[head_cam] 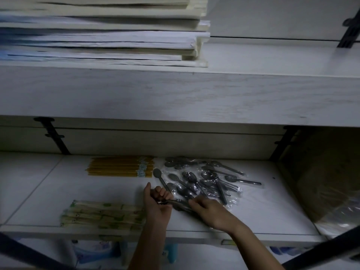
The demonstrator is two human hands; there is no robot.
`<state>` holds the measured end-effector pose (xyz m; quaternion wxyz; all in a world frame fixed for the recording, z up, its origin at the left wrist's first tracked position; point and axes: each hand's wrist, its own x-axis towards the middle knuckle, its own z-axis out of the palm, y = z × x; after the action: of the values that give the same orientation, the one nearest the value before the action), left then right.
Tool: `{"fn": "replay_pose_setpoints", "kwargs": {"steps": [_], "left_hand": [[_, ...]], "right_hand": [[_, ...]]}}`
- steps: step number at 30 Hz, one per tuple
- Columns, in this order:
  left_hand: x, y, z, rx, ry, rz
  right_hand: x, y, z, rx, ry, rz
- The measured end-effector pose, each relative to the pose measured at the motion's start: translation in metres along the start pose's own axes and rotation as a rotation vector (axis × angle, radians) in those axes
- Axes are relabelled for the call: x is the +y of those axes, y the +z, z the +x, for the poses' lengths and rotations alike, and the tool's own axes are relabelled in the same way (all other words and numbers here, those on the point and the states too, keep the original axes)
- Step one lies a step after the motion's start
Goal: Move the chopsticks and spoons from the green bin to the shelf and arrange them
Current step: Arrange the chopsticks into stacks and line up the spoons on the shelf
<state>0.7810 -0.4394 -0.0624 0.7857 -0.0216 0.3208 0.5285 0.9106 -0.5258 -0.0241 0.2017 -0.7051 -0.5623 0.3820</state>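
On the white shelf (263, 211) lies a heap of steel spoons in clear wrappers (204, 182). My left hand (158, 203) grips a small bunch of spoons (175, 204) by their bowls, with one loose spoon (160, 178) sticking up behind its fingers. My right hand (209, 210) pinches the handles of that same bunch, just in front of the heap. A row of yellow chopsticks (120, 166) lies at the back of the shelf. Paper-wrapped chopstick packs (101, 215) lie at the front left. The green bin is out of view.
An upper shelf board (175, 94) overhangs closely above, carrying a stack of flat white packages (97, 36). Black brackets (52, 135) stand at the back wall. A brown side panel (321, 172) closes the right end, with clear plastic (342, 215) beside it.
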Motion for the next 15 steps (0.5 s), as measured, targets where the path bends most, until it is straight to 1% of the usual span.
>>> {"fn": "replay_pose_setpoints", "kwargs": {"steps": [2,3,5,7,12,15], "left_hand": [[-0.001,-0.001,0.002,-0.019,0.001,-0.005],[-0.002,-0.001,0.002,-0.031,-0.001,-0.012],[-0.005,-0.002,0.003,-0.041,-0.005,-0.009],[-0.007,-0.001,0.001,-0.038,-0.002,0.016],[-0.011,0.002,0.0,0.01,-0.024,0.181],[-0.011,-0.001,0.004,-0.003,-0.042,0.175]], "right_hand": [[-0.003,-0.004,-0.002,-0.185,0.064,0.18],[-0.003,-0.005,-0.001,-0.23,0.086,0.253],[0.002,-0.003,0.002,-0.244,0.108,0.344],[0.006,-0.001,0.004,-0.243,0.118,0.384],[0.01,0.0,0.006,-0.253,0.137,0.423],[0.01,-0.007,0.006,-0.271,0.13,0.424]]}}
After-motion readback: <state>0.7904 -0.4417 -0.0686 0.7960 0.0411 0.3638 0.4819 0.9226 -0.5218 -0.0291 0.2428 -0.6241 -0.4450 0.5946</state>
